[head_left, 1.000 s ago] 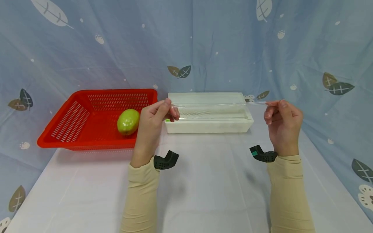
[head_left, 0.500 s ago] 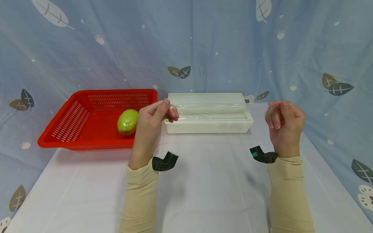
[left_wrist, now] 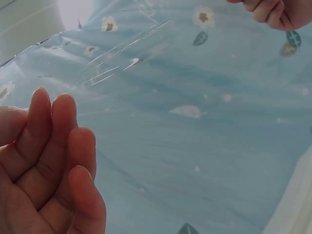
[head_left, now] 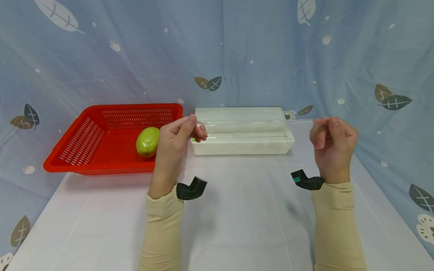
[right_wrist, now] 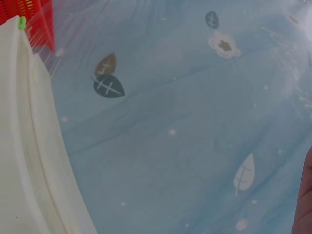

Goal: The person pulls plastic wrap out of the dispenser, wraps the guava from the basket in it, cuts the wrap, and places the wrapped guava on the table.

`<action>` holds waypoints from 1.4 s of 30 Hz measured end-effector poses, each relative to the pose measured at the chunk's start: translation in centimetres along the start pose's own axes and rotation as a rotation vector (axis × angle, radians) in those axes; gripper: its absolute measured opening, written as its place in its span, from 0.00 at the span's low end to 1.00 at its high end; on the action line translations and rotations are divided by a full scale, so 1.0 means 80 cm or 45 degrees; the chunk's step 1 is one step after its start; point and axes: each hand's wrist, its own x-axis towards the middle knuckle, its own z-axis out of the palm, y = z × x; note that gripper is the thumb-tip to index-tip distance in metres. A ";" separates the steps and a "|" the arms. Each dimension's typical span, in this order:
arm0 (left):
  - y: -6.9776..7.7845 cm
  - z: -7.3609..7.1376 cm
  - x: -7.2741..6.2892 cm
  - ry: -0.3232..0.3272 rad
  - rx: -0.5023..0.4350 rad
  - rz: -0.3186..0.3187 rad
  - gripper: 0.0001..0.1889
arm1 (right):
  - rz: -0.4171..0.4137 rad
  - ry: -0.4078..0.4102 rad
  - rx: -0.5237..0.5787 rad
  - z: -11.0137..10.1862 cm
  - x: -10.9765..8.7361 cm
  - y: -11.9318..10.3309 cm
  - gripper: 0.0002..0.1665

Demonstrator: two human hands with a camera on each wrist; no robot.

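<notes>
A sheet of clear cling film (head_left: 300, 121) stretches taut between the two hands, its shiny creases showing in the left wrist view. My left hand (head_left: 173, 146) pinches its left end between thumb and fingers, beside the basket. At the right, the other end is pinched by my right hand (head_left: 333, 150), fingers curled in. Behind the film stands a long white cling film box (head_left: 244, 148) with its lid raised at the back. A green slider (right_wrist: 22, 22) sits at one end of the box. Only an edge of the right hand shows in the right wrist view.
To the left is a red plastic basket (head_left: 101, 167) with a shiny yellow-green fruit (head_left: 148, 142) in it, partly behind the left hand. A white cloth (head_left: 244, 218) covers the table. A blue patterned curtain (head_left: 257, 45) hangs behind and along the sides.
Both hands have drifted slightly apart, the left one leftward and the right one rightward, with the film still held between them. Basket, fruit and box have stayed put.
</notes>
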 end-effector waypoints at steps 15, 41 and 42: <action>0.008 0.002 -0.003 0.004 -0.028 0.030 0.17 | -0.017 -0.001 -0.011 0.006 -0.001 -0.006 0.19; 0.016 0.002 -0.007 -0.004 -0.031 0.064 0.17 | -0.062 0.004 0.071 0.014 -0.003 -0.014 0.18; 0.016 0.002 -0.008 -0.003 -0.034 0.064 0.18 | -0.061 0.000 0.072 0.014 -0.003 -0.014 0.18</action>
